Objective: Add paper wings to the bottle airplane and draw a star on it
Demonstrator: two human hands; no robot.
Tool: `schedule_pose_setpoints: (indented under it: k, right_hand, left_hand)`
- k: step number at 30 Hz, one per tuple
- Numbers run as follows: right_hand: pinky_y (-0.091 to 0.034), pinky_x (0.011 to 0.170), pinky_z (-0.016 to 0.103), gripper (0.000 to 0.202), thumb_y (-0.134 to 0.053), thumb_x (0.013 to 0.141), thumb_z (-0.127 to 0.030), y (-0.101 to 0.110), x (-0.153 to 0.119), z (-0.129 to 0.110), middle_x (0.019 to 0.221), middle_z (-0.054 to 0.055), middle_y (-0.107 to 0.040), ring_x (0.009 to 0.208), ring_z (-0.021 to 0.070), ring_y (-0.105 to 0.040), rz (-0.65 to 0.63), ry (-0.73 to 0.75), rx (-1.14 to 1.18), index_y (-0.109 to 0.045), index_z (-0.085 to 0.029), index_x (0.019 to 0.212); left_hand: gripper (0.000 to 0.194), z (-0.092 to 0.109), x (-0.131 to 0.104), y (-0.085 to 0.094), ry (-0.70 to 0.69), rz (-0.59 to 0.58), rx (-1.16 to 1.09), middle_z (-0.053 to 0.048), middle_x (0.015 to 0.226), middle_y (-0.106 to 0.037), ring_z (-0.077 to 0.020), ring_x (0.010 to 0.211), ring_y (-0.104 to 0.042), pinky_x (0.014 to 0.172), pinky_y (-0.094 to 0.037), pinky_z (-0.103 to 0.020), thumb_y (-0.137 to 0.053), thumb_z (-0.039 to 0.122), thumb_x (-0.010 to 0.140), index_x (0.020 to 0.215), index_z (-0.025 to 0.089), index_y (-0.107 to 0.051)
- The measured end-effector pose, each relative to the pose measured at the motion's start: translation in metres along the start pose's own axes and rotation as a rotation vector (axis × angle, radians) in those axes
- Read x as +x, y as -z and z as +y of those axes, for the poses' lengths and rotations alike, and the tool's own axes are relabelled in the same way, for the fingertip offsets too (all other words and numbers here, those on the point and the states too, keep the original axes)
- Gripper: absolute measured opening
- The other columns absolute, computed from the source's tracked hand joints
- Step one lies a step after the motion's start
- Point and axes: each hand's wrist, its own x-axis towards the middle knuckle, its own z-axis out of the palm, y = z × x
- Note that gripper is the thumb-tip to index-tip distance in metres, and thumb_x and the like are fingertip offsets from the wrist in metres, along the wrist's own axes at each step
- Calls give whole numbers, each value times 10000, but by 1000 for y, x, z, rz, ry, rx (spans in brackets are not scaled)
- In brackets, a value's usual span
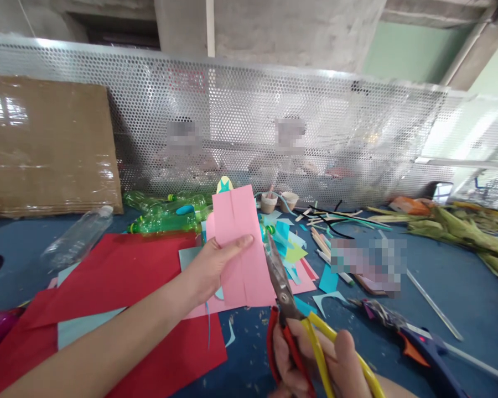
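Observation:
My left hand (pixel 209 271) grips a folded sheet of pink paper (pixel 236 221), thumb across its front and the other fingers behind it. A crease runs down the sheet. In my right hand (pixel 315 354) are scissors (pixel 284 296) with one red and one yellow handle, my fingers through the loops. The blades point up and look nearly closed, close beside the sheet's right edge; whether they touch it I cannot tell. Under and behind the sheet lie cut scraps of blue paper (pixel 281 237) and more pink paper (pixel 302 279).
Red paper (pixel 149 254) covers the left side, with green plastic bottles (pixel 166 221) behind and a clear bottle (pixel 78 235) further left. To the right lie a glue gun (pixel 415 337), a glue stick (pixel 423 293) and corn husks (pixel 456 232). A perforated metal panel (pixel 240 110) stands behind.

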Motion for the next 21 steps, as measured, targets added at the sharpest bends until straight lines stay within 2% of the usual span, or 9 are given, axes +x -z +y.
schedule_pose_setpoints:
  k: [2, 4, 9, 13, 16, 21]
  right_hand:
    - [-496, 798, 417, 717, -527, 601, -874, -7, 1, -10, 668, -11, -460, 544, 110, -364, -56, 35, -108, -640, -191, 788]
    - [-490, 808, 434, 696, -525, 622, -863, -9, 5, -13, 653, -27, -418, 536, 107, -348, -88, 58, -148, -639, -196, 785]
    - [-497, 576, 328, 782, -479, 563, -916, 4, 17, 0, 639, -38, -403, 499, 96, -342, -157, 88, -122, -634, -195, 824]
    - [-422, 440, 208, 810, -421, 609, -919, 20, 24, 14, 679, -30, -420, 516, 76, -363, -196, 128, -129, -577, -171, 880]
    - [-411, 366, 184, 767, -419, 649, -899, 23, 27, 16, 668, -33, -407, 513, 84, -361, -175, 122, -119, -538, -182, 891]
    - [-384, 341, 167, 742, -373, 680, -895, 18, 30, 13, 611, -42, -414, 460, 75, -371, -127, 210, -208, -504, -180, 831]
  left_hand:
    - [205, -2, 1, 1, 14, 13, -21, -34, 778, -769, -190, 695, -690, 722, -539, -322, -850, 241, 631, 803, 183, -754]
    - [218, -4, 1, 1, 27, 24, -36, -33, 775, -771, -184, 703, -692, 720, -545, -308, -863, 238, 610, 789, 174, -757]
    - [253, -11, 0, 1, 50, 8, -17, -30, 785, -774, -178, 708, -700, 698, -550, -280, -881, 245, 582, 792, 172, -760]
    - [251, -18, -3, -1, 92, -76, 14, -57, 790, -773, -193, 718, -702, 703, -555, -297, -866, 269, 612, 808, 152, -760]
    - [294, -23, -2, -2, 81, -68, 14, -70, 798, -772, -207, 746, -703, 721, -557, -309, -880, 276, 583, 811, 137, -757]
    - [328, -32, 0, 0, 60, -31, 1, -77, 789, -767, -209, 737, -700, 728, -562, -328, -881, 286, 575, 824, 123, -743]
